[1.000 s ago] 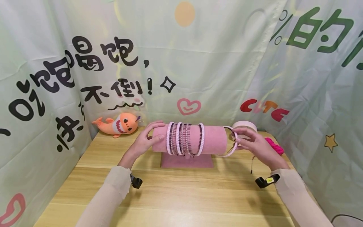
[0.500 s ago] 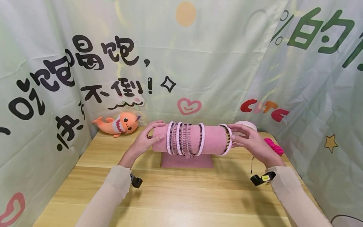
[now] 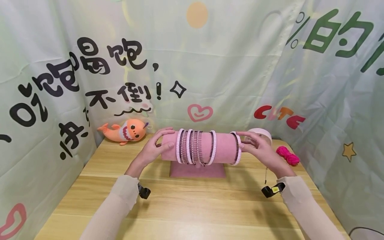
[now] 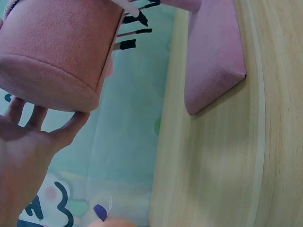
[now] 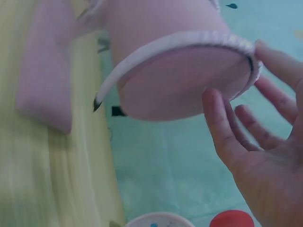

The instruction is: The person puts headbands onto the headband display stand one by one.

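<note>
A pink plush display roll (image 3: 225, 146) lies level on its stand (image 3: 198, 170). White toothed headbands (image 3: 213, 146) and brown zigzag headbands (image 3: 195, 146) are fitted around it. My left hand (image 3: 152, 148) holds the roll's left end, thumb in front and fingers over the top; the left wrist view shows its fingertips at the end rim. At the right end, a white headband (image 5: 165, 45) sits around the rim. My right hand (image 5: 267, 161) touches this band with its extended index and middle fingers, the thumb in front of the roll's end face; whether the thumb presses is unclear.
An orange shark plush (image 3: 127, 131) sits at the back left of the wooden table (image 3: 186, 206). Behind my right hand is a white round container (image 3: 264, 133), and a bright pink yarn bundle (image 3: 288, 155) lies to the right. Printed curtains (image 3: 228, 83) surround the table.
My right hand has moved left, bringing the white headband from beyond the roll's right end onto its rim. The left hand has kept its place.
</note>
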Motion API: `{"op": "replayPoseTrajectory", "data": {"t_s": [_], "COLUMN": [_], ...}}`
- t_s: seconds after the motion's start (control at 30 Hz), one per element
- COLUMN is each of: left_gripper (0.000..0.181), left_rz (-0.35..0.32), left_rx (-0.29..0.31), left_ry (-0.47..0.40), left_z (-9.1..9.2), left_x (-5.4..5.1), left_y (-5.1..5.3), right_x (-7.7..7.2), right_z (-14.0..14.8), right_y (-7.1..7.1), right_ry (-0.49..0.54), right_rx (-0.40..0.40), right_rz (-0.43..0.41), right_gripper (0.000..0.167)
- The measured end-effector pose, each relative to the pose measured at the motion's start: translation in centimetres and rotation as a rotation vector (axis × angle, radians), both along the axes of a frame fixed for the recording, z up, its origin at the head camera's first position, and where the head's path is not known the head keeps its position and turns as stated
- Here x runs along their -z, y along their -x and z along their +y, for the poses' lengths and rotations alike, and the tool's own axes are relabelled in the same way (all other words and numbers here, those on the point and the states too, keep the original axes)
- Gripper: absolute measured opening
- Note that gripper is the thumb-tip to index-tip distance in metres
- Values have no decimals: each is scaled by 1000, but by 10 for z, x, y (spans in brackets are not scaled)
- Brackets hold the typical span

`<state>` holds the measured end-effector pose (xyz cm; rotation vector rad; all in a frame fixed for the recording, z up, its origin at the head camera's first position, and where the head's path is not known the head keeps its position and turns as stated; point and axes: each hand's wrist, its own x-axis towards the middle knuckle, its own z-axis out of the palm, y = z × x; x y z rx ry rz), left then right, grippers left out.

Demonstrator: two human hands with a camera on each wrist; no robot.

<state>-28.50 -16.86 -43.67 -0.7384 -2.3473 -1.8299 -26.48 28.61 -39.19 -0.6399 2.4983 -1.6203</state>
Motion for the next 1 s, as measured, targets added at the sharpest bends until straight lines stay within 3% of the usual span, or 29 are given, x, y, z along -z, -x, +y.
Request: {"op": "replayPoseTrajectory", "data": {"t_s": [0.3,0.57,1.0], "left_gripper": [48,49,49], "left_rz": [4,2,3], "left_rx": [-2,4,-1], "left_ry": [1,-6,-14], "left_z": [0,0,0], "left_x": [1,0,0], "left_y": [0,0,0], "right_x": [5,9,10], "right_z": [8,9,-9], "right_y": [-3,3,10], "right_ry": [-105,-38,-92], "right_rx": [-81,-163,-102], "right_rz": [18,50,102], "right_gripper": [67,71,68]}}
